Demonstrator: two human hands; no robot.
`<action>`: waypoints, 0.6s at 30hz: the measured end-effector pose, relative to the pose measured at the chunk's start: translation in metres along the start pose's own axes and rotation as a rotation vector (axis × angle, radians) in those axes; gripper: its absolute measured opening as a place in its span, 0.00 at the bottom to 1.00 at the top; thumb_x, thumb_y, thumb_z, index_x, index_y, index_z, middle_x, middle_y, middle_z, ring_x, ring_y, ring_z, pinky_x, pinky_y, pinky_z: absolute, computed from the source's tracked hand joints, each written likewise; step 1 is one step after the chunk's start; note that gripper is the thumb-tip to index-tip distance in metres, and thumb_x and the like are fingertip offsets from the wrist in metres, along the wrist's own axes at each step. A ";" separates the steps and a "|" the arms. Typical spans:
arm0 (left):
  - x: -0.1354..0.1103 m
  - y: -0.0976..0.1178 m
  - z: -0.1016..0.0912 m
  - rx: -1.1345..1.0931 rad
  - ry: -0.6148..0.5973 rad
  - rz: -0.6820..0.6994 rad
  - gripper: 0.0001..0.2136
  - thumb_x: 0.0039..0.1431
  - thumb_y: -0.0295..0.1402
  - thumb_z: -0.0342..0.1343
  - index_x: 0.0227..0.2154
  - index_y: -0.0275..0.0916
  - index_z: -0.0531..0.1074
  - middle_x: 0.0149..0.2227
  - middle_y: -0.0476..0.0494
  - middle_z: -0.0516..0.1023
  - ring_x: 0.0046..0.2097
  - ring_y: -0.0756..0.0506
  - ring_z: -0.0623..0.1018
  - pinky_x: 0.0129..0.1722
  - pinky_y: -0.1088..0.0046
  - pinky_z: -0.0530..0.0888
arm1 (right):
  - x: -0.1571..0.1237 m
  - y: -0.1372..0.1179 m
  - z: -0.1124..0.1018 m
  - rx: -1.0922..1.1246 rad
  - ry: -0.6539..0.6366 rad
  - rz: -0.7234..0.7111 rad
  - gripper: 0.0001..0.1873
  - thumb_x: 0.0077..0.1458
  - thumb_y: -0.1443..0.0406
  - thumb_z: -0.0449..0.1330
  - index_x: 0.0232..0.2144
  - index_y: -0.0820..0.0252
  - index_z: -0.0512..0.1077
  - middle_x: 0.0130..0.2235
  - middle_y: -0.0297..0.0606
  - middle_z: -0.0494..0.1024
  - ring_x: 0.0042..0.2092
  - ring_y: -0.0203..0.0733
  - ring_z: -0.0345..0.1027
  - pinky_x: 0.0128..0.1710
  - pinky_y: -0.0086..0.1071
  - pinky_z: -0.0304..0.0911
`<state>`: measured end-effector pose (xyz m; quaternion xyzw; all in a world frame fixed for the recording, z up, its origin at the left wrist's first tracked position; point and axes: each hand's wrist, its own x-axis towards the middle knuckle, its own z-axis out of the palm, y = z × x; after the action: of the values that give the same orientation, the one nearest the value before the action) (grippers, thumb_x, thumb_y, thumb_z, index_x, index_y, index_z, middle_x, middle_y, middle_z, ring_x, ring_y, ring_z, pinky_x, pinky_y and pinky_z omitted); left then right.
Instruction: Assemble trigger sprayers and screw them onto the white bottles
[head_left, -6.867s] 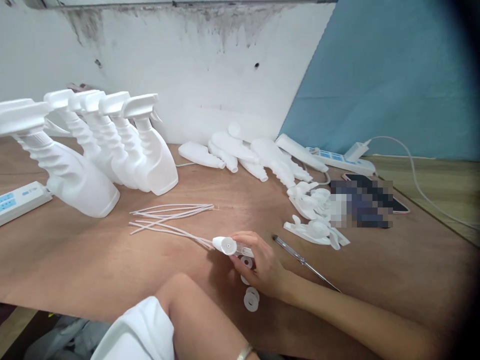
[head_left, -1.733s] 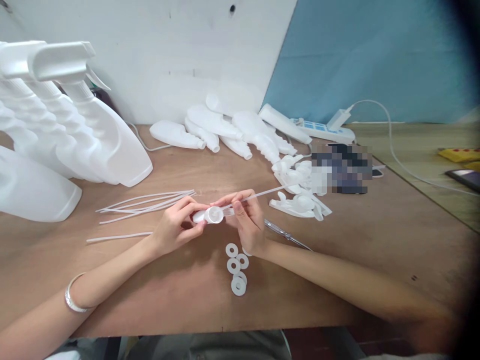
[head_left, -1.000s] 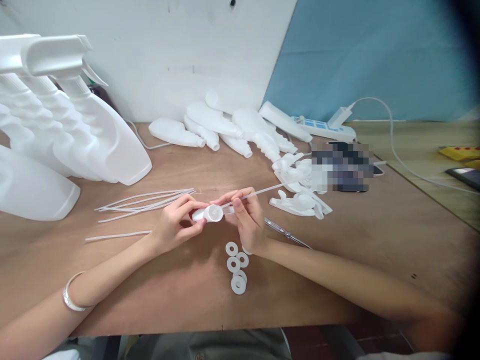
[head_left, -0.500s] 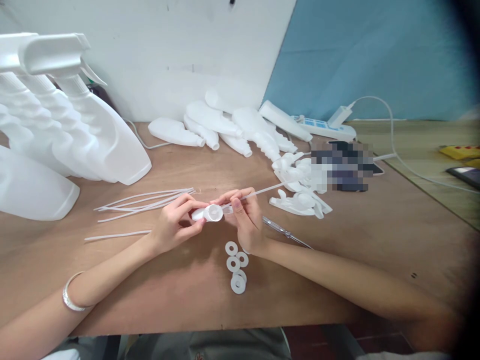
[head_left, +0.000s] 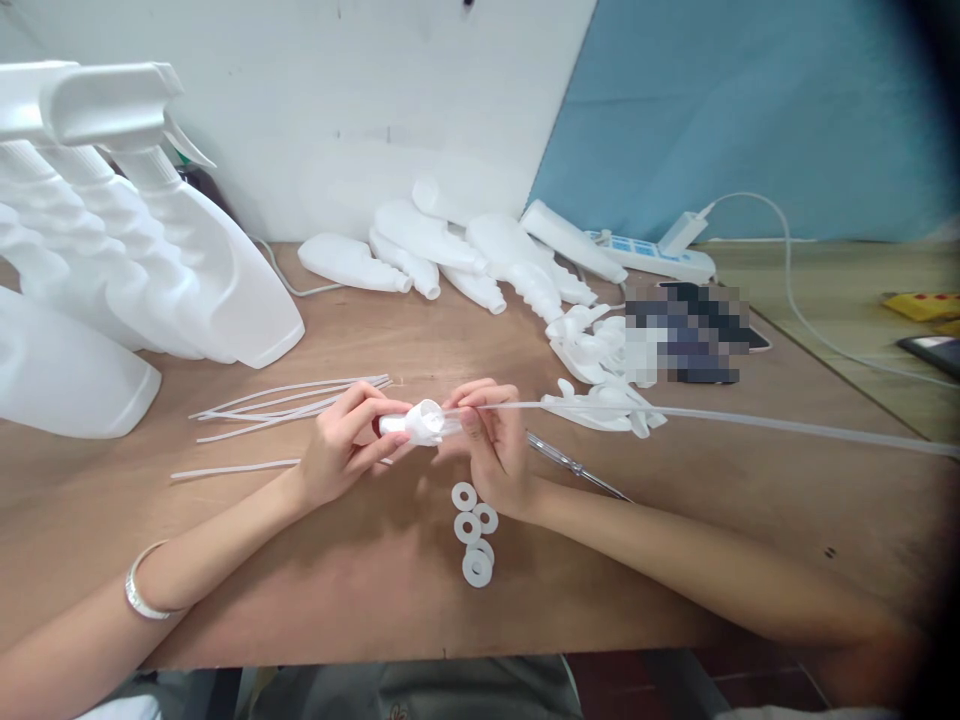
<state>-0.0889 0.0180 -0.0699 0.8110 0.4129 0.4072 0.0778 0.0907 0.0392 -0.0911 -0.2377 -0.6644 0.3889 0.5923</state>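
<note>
My left hand is closed round a white trigger sprayer head, its round collar turned up. My right hand pinches a thin clear dip tube right at the collar; the tube stretches off to the right, blurred along its length. Several white washers lie on the wooden table just below my hands. A metal screwdriver lies to the right of my right hand.
Loose dip tubes lie to the left. Assembled spray bottles stand at the far left. Empty bottles and trigger heads lie at the back. A power strip and a phone lie to the right.
The tube in my right hand has swung from pointing up-right to nearly level and now reaches far to the right. The sprayer head has turned slightly in my left hand.
</note>
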 end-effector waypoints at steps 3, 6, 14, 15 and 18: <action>-0.001 -0.001 0.000 -0.018 -0.007 0.040 0.09 0.56 0.33 0.51 0.38 0.35 0.69 0.30 0.45 0.68 0.30 0.50 0.68 0.29 0.75 0.68 | 0.001 0.000 -0.001 -0.031 -0.008 -0.029 0.04 0.57 0.67 0.48 0.35 0.54 0.61 0.35 0.35 0.65 0.38 0.37 0.63 0.37 0.36 0.62; -0.002 -0.002 0.000 -0.022 -0.020 0.042 0.10 0.55 0.35 0.52 0.38 0.36 0.68 0.30 0.45 0.68 0.31 0.50 0.68 0.29 0.75 0.68 | 0.001 -0.001 -0.001 -0.043 -0.015 -0.025 0.04 0.56 0.68 0.49 0.35 0.54 0.61 0.34 0.35 0.65 0.38 0.37 0.63 0.38 0.36 0.62; -0.003 -0.001 0.000 -0.026 -0.017 0.072 0.10 0.54 0.36 0.54 0.38 0.37 0.68 0.30 0.45 0.68 0.30 0.50 0.69 0.29 0.75 0.68 | -0.001 -0.003 0.003 0.017 0.019 0.082 0.06 0.56 0.65 0.51 0.37 0.54 0.59 0.33 0.33 0.66 0.33 0.34 0.63 0.32 0.32 0.64; -0.003 -0.001 0.000 -0.030 -0.011 0.079 0.10 0.53 0.35 0.54 0.37 0.37 0.68 0.30 0.46 0.68 0.30 0.51 0.69 0.28 0.75 0.68 | -0.001 -0.003 0.003 0.028 0.025 0.081 0.05 0.56 0.65 0.51 0.37 0.54 0.59 0.33 0.33 0.66 0.33 0.34 0.63 0.32 0.32 0.64; -0.003 -0.001 0.000 -0.049 0.018 0.106 0.09 0.52 0.33 0.56 0.36 0.36 0.68 0.28 0.47 0.67 0.29 0.51 0.68 0.27 0.76 0.67 | -0.002 -0.001 0.004 0.048 0.030 0.070 0.05 0.56 0.65 0.50 0.37 0.54 0.58 0.32 0.33 0.65 0.32 0.33 0.62 0.32 0.31 0.63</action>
<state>-0.0905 0.0168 -0.0723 0.8259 0.3600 0.4279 0.0721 0.0872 0.0361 -0.0911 -0.2524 -0.6372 0.4214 0.5938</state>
